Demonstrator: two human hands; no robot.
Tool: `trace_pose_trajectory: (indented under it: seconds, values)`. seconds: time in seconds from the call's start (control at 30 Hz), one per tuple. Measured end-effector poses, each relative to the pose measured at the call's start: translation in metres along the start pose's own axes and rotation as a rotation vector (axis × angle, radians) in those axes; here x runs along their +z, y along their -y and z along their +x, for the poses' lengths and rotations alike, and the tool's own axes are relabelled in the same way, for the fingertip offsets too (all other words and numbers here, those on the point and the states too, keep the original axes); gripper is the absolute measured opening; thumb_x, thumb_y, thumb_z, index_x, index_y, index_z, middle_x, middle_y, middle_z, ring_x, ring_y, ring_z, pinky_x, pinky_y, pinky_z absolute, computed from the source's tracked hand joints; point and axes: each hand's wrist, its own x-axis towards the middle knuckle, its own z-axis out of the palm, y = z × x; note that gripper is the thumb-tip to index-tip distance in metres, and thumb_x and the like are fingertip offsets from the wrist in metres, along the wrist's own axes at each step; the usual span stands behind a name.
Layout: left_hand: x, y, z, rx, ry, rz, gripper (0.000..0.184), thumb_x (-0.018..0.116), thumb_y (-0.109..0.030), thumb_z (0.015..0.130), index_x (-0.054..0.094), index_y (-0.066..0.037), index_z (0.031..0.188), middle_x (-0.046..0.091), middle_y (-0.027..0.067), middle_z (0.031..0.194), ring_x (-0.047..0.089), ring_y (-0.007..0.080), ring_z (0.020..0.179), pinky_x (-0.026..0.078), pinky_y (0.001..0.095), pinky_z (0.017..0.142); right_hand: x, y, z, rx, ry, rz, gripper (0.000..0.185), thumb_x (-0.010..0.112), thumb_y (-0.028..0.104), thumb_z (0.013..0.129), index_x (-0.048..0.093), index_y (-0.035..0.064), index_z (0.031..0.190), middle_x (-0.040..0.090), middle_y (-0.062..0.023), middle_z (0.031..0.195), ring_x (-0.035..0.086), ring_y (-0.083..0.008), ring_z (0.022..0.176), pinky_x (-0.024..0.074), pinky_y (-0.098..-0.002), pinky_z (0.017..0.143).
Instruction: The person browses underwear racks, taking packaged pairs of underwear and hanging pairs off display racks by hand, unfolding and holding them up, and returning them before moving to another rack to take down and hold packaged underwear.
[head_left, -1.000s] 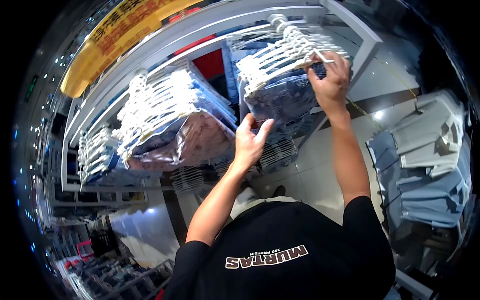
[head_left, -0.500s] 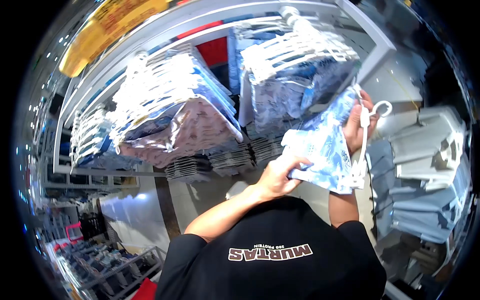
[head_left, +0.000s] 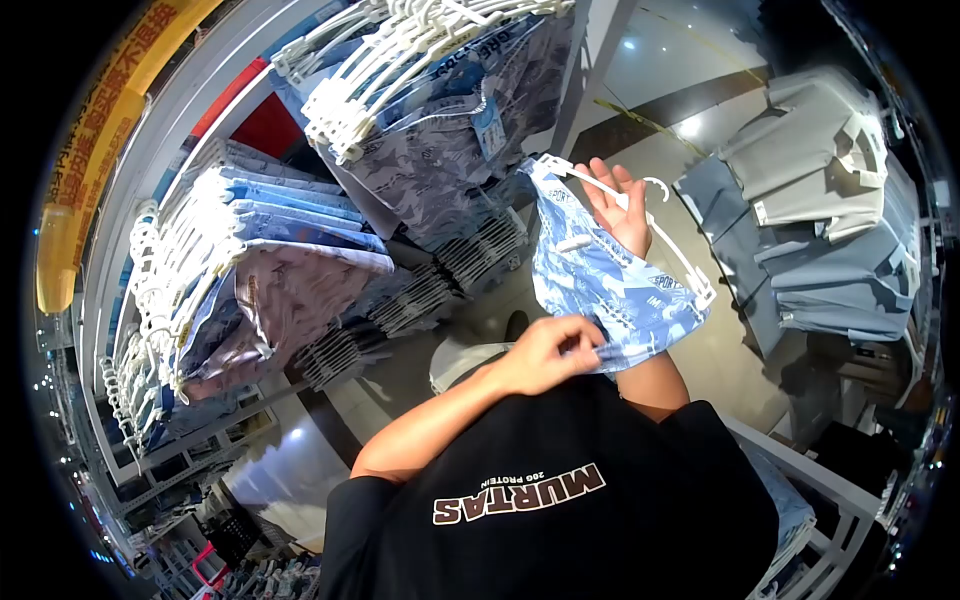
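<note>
Two hands (head_left: 545, 356), perhaps dozens of hangers (head_left: 337, 125)

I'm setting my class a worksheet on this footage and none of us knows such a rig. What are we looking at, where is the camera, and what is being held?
There is no machine here: a person works with two bare hands. One camera, worn on the head, looks forward and down, so the black shirt shows below, its lettering upside down.

The left hand appears to pinch the lower edge of a blue patterned garment. The garment is on a white hanger; the right hand is behind the hanger's bar, fingers loosely extended.

Instead of a tabletop, there is a white rack, with more garments on hangers. Toward the picture's right are beige clothes and blue-grey clothes.
</note>
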Motion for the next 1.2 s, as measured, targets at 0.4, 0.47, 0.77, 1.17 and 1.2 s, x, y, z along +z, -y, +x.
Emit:
trace_pose_trajectory:
  seconds: [0.4,0.47,0.77,1.17,1.2]
  values:
    - [-0.028,0.071,0.022,-0.369,-0.225,-0.891,0.059,0.068,-0.032,0.095,0.044,-0.003,0.14,0.061,0.0087,0.127,0.059,0.0204,0.114,0.046,0.0419,0.1,-0.003,-0.006,0.003,0.342,0.169,0.355,0.041,0.052,0.041,0.101,0.044,0.0063,0.12,0.047,-0.0214,0.133,0.042,-0.0396,0.135,0.0381,-0.0584,0.111]
    - [-0.034,0.043,0.013,-0.354,-0.314,-0.895,0.034,0.063,-0.021,0.098,0.06,0.001,0.124,0.068,0.0112,0.117,0.065,0.0221,0.107,0.052,0.0397,0.094,-0.006,-0.004,0.007,0.319,0.153,0.337,0.041,0.051,0.042,0.101,0.045,0.0067,0.119,0.048,-0.0206,0.132,0.044,-0.0386,0.134,0.04,-0.0587,0.11]
    - [-0.03,-0.002,-0.001,-0.298,-0.553,-0.836,0.045,0.058,-0.031,0.101,0.052,0.003,0.131,0.065,0.0139,0.12,0.065,0.0208,0.104,0.053,0.0355,0.091,-0.011,-0.005,0.016,0.263,0.041,0.208,0.042,0.044,0.044,0.103,0.041,0.0048,0.119,0.05,-0.0194,0.127,0.049,-0.0363,0.129,0.0435,-0.0529,0.109]
    - [-0.086,0.024,-0.012,-0.038,-0.819,0.328,0.046,0.078,-0.016,0.083,0.056,0.003,0.119,0.059,0.0123,0.107,0.059,0.0226,0.095,0.048,0.0333,0.086,0.026,0.006,-0.014,-0.352,0.169,-0.448,0.044,0.043,0.041,0.105,0.059,0.0003,0.1,0.061,-0.018,0.116,0.057,-0.0263,0.116,0.0484,-0.0412,0.095]
    - [-0.096,0.002,-0.009,0.044,-0.921,0.465,0.047,0.078,-0.015,0.083,0.055,0.002,0.12,0.058,0.0122,0.109,0.058,0.0227,0.098,0.047,0.0339,0.087,0.026,0.006,-0.015,-0.422,0.209,-0.529,0.043,0.043,0.038,0.106,0.059,-0.0001,0.099,0.062,-0.0177,0.115,0.057,-0.0268,0.116,0.0482,-0.041,0.095]
